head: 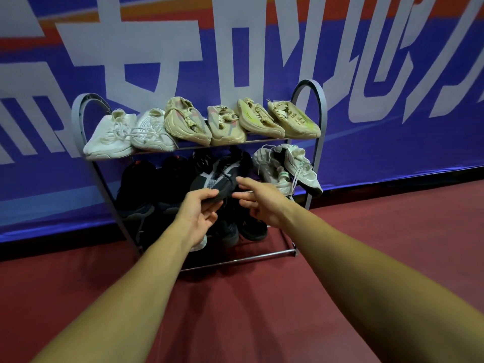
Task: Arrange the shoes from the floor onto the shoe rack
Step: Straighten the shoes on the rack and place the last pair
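Note:
A grey metal shoe rack [321, 119] stands against the blue banner wall. Its top shelf carries two white sneakers [131, 132] and several beige sneakers [235, 121]. On the middle shelf sit dark shoes [146, 184] at the left and a white pair [290, 166] at the right. My left hand [201, 213] grips the toe of a black and grey sneaker [220, 176] at the middle shelf. Just right of that shoe, my right hand [259, 200] hovers with fingers spread, holding nothing. More black shoes [251, 226] lie on the lowest level.
A dark red floor [366, 244] spreads in front of and to the right of the rack. The rack's front bottom bar [248, 259] runs low near my forearms. A blue banner with large white characters [262, 61] covers the wall behind.

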Tool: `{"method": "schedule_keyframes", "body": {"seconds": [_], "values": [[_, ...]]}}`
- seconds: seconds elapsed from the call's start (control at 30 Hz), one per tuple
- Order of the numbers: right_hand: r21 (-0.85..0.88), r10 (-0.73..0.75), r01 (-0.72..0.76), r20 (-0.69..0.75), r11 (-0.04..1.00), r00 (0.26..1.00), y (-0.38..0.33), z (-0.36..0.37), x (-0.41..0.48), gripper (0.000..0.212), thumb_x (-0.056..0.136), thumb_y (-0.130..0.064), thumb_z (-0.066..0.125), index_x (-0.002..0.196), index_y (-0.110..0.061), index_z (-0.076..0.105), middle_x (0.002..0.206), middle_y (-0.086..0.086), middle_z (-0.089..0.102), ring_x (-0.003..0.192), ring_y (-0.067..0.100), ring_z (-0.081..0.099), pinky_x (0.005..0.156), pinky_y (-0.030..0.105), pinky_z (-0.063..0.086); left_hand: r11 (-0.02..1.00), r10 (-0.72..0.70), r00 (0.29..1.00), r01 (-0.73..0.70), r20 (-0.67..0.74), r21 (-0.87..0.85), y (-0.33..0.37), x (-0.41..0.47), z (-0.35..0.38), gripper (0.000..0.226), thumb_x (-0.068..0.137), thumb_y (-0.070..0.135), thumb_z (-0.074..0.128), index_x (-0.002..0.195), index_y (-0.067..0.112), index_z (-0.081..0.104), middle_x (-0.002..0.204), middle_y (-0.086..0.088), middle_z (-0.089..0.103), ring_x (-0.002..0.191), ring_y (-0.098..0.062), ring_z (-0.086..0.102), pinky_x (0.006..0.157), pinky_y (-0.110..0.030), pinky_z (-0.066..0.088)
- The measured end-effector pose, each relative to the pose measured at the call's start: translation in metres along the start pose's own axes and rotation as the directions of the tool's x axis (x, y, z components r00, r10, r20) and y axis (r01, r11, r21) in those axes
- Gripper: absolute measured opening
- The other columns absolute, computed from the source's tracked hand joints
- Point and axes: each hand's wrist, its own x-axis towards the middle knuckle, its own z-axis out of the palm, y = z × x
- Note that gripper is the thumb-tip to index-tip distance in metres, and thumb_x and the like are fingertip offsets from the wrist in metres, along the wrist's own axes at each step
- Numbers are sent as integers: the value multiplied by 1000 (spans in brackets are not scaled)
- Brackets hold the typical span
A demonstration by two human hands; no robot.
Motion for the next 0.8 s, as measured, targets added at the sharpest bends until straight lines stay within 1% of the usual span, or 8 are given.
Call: {"method": "schedule_keyframes", "body": {"seconds": [0.1, 0.17, 0.3, 0.37, 0.47, 0.63, 0.7, 0.8], "values": [[31, -65, 67, -51, 997, 997, 6, 7, 8, 33, 84, -45, 72, 104, -22, 61, 69, -8, 66, 52, 0, 57, 50, 21, 34, 991, 10, 998, -18, 58, 132, -9, 2, 7, 5, 85, 17, 70, 89, 19, 72, 90, 2, 74, 91, -13, 65, 63, -22, 36], [35, -105, 109, -109, 993, 989, 10, 11, 12, 37, 75, -35, 78, 100, -20, 55, 63, -8, 56, 50, 2, 53, 46, 21, 33, 977, 28, 995, -46, 92, 207, -11, 2, 7, 16, 82, 22, 76, 97, 20, 73, 93, 5, 75, 96, -14, 65, 66, -24, 37], [100, -130, 154, -213, 983, 968, 2, 7, 20, 17, 80, -16, 69, 91, -18, 57, 50, -10, 47, 45, 4, 41, 35, 17, 26, 970, -50, 984, 8, 168, 241, -6, 1, 8, 30, 83, 46, 72, 102, 23, 73, 94, 3, 75, 78, -11, 62, 60, -24, 36], [130, -119, 153, -237, 980, 964, 1, 2, 24, 10, 85, -10, 65, 90, -18, 62, 49, -8, 48, 44, 5, 40, 34, 16, 26, 982, -90, 983, 62, 157, 179, -5, 4, 11, 34, 87, 47, 68, 104, 18, 70, 83, 0, 72, 65, -10, 58, 55, -22, 34], [199, -123, 177, -258, 964, 958, 7, -1, 27, 14, 89, -6, 65, 95, -18, 61, 58, -3, 53, 40, 2, 45, 35, 13, 33, 994, -62, 993, 53, 96, 95, -7, 10, 15, 21, 90, 32, 70, 103, 16, 66, 73, -2, 68, 55, -7, 54, 48, -18, 31], [172, -93, 134, -227, 976, 969, 14, -4, 35, 23, 84, -25, 78, 82, -15, 57, 61, 0, 53, 37, 4, 43, 38, 17, 35, 999, -40, 998, 39, 54, 17, -16, 27, 23, 20, 92, 23, 71, 106, 22, 56, 78, -6, 72, 56, -6, 57, 43, -14, 32], [90, -23, 39, -174, 995, 984, 18, -8, 35, 22, 81, -32, 77, 82, -16, 62, 63, 3, 54, 42, 8, 40, 42, 21, 31, 999, -40, 999, 39, 31, 28, -22, 32, 29, 31, 92, 23, 70, 118, 22, 53, 80, -4, 71, 57, -6, 56, 42, -14, 32], [47, 6, 1, -162, 999, 987, 19, -18, 35, 13, 86, -25, 71, 79, -18, 62, 62, 0, 56, 47, 9, 39, 46, 22, 27, 996, -1, 1000, 0, 9, 87, -29, 40, 36, 54, 89, 31, 74, 137, 17, 51, 84, -2, 73, 58, -4, 57, 42, -15, 33]]}}
